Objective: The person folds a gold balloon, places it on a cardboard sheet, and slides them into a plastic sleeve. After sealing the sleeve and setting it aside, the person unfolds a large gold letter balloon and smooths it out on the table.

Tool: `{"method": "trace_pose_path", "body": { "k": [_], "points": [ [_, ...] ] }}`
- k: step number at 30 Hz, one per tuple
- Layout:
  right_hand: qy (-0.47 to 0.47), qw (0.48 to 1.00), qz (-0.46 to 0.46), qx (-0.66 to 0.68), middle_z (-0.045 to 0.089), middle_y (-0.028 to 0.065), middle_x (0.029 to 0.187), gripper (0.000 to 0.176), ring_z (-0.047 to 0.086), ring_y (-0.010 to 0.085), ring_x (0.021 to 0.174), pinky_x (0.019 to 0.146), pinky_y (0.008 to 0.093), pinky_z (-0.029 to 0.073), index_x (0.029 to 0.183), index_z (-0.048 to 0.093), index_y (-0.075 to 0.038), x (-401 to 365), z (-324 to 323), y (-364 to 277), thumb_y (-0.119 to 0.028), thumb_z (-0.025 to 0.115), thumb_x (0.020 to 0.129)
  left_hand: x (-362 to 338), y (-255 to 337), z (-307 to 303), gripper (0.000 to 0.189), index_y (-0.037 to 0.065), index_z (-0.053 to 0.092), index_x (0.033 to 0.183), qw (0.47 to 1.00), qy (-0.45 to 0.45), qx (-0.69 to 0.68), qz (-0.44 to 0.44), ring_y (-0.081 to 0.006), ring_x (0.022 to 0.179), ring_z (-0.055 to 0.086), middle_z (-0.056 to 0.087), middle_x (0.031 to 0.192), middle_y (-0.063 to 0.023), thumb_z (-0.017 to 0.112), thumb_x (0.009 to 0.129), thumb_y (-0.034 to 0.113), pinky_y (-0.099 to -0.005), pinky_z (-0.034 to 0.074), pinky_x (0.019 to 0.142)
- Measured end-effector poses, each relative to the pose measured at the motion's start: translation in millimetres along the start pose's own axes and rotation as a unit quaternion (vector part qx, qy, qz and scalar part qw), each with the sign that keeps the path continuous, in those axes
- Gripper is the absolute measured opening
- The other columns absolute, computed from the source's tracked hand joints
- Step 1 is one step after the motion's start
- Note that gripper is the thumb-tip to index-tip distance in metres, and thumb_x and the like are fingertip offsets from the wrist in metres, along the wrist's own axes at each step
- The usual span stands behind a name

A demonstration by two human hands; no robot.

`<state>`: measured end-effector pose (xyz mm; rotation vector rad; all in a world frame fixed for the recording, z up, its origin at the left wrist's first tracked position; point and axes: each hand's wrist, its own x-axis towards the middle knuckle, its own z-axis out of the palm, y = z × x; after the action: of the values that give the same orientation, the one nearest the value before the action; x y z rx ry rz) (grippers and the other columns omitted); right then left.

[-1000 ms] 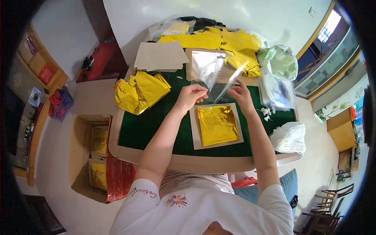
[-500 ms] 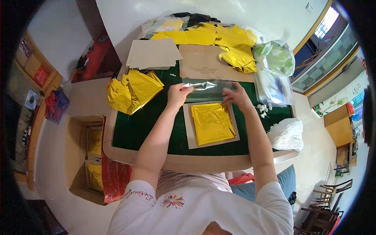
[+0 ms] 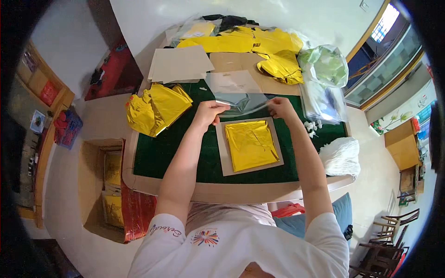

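Between my hands a clear plastic bag [image 3: 238,88] is stretched out, its near edge towards me and printed text showing on it. My left hand [image 3: 211,112] pinches the bag's left corner. At the opposite corner my right hand [image 3: 280,107] grips the edge with closed fingers. Just below the bag lies a folded gold foil sheet [image 3: 251,147] on a beige cardboard square [image 3: 223,164]. Both rest on the green tabletop [image 3: 185,157].
Crumpled gold foil [image 3: 160,109] lies at left, beside a stack of cardboard sheets [image 3: 181,65]. More gold foil [image 3: 241,41] covers the back. Clear bags [image 3: 324,104] and a white bundle [image 3: 340,157] sit at right. An open carton [image 3: 95,185] stands on the floor.
The clear bag has opened out and now spreads away from me over the brown cardboard behind. My hands stay near the same places, the right one slightly further right.
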<state>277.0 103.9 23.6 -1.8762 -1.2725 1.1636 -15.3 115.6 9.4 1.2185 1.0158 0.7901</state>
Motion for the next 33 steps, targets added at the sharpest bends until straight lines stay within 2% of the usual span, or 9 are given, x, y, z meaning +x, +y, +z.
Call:
{"method": "trace_pose_path", "body": {
  "k": [4, 7, 14, 19, 24, 27, 30, 32, 33],
  "points": [
    [-0.028, 0.969, 0.114, 0.216, 0.065, 0.0065, 0.086, 0.032, 0.062, 0.0132, 0.069, 0.060, 0.0242, 0.052, 0.108, 0.061, 0.001, -17.9, -5.9, -23.2, -0.020, 0.067, 0.084, -3.7, 3.2, 2.3, 0.016, 0.001, 0.070, 0.098, 0.999, 0.031, 0.028, 0.015, -0.0067, 0.042, 0.047, 0.069, 0.089, -0.0063, 0.059, 0.088, 0.008, -0.0212, 0.036, 0.038],
    [-0.062, 0.993, -0.021, 0.102, 0.066, 0.0084, 0.086, 0.031, 0.063, 0.0136, 0.071, 0.064, 0.0252, 0.054, 0.106, 0.062, 0.002, -12.5, -2.2, -2.8, -0.019, 0.067, 0.085, -2.3, 3.3, 4.2, 0.015, 0.001, 0.070, 0.097, 0.998, 0.043, 0.040, 0.008, -0.0068, 0.042, 0.047, 0.069, 0.085, -0.0055, 0.061, 0.087, 0.008, -0.0212, 0.036, 0.038],
    [-0.034, 0.994, 0.021, 0.102, 0.065, 0.0073, 0.086, 0.030, 0.062, 0.0129, 0.072, 0.067, 0.0254, 0.055, 0.106, 0.062, 0.001, -5.8, 0.9, -5.2, -0.019, 0.067, 0.084, -3.4, 5.9, 0.6, 0.016, 0.001, 0.069, 0.098, 0.997, 0.041, 0.060, 0.000, -0.0070, 0.044, 0.048, 0.068, 0.085, -0.0057, 0.062, 0.085, 0.006, -0.0208, 0.036, 0.039],
    [-0.049, 0.999, -0.004, -0.005, 0.064, 0.0028, 0.078, 0.017, 0.060, 0.0103, 0.071, 0.065, 0.0238, 0.054, 0.095, 0.067, -0.001, 3.5, 3.9, -1.3, -0.014, 0.067, 0.084, -0.7, 2.4, 2.7, 0.017, 0.001, 0.068, 0.099, 0.999, 0.040, 0.033, 0.001, -0.0061, 0.044, 0.046, 0.068, 0.087, -0.0062, 0.063, 0.085, 0.007, -0.0199, 0.036, 0.040],
    [-0.009, 0.996, -0.080, 0.040, 0.064, 0.0015, 0.075, 0.013, 0.059, 0.0089, 0.069, 0.060, 0.0228, 0.049, 0.092, 0.069, -0.002, -6.2, 4.4, 7.8, -0.011, 0.067, 0.083, 2.4, 1.2, -6.0, 0.017, 0.000, 0.069, 0.099, 0.998, 0.067, 0.005, -0.006, -0.0051, 0.045, 0.045, 0.069, 0.091, -0.0076, 0.064, 0.084, 0.007, -0.0194, 0.034, 0.040],
    [0.006, 0.993, -0.087, 0.080, 0.066, 0.0018, 0.075, 0.012, 0.059, 0.0085, 0.067, 0.058, 0.0228, 0.047, 0.091, 0.069, -0.002, -11.3, 2.3, 11.1, -0.009, 0.069, 0.081, 9.3, -4.8, -18.7, 0.019, 0.000, 0.068, 0.101, 0.974, -0.005, -0.225, -0.033, -0.0057, 0.045, 0.045, 0.069, 0.093, -0.0093, 0.065, 0.083, 0.006, -0.0194, 0.034, 0.039],
    [0.022, 0.995, -0.089, 0.041, 0.067, 0.0026, 0.077, 0.013, 0.060, 0.0095, 0.068, 0.060, 0.0238, 0.047, 0.090, 0.070, -0.002, -11.1, 2.2, 14.8, -0.009, 0.070, 0.079, 8.5, -7.2, -19.8, 0.022, 0.000, 0.066, 0.104, 0.984, -0.004, -0.173, -0.035, -0.0066, 0.045, 0.047, 0.069, 0.092, -0.0097, 0.064, 0.083, 0.006, -0.0200, 0.034, 0.039],
    [0.041, 0.994, -0.098, -0.021, 0.068, 0.0035, 0.078, 0.014, 0.060, 0.0103, 0.069, 0.061, 0.0248, 0.048, 0.089, 0.070, -0.002, -2.8, 2.2, 27.1, -0.010, 0.070, 0.078, 5.5, -5.3, -9.3, 0.019, 0.000, 0.068, 0.099, 0.995, 0.077, 0.062, 0.016, -0.0097, 0.045, 0.053, 0.070, 0.088, -0.0102, 0.064, 0.081, 0.003, -0.0222, 0.040, 0.041],
    [0.059, 0.988, -0.137, -0.048, 0.069, 0.0046, 0.078, 0.014, 0.061, 0.0116, 0.069, 0.062, 0.0259, 0.048, 0.089, 0.070, -0.002, 1.3, 3.8, 32.1, -0.010, 0.071, 0.077, 5.2, -6.8, -5.7, 0.019, 0.000, 0.068, 0.099, 0.995, 0.076, 0.062, 0.015, -0.0097, 0.045, 0.053, 0.070, 0.088, -0.0102, 0.064, 0.081, 0.003, -0.0222, 0.040, 0.041]
  ]
}}
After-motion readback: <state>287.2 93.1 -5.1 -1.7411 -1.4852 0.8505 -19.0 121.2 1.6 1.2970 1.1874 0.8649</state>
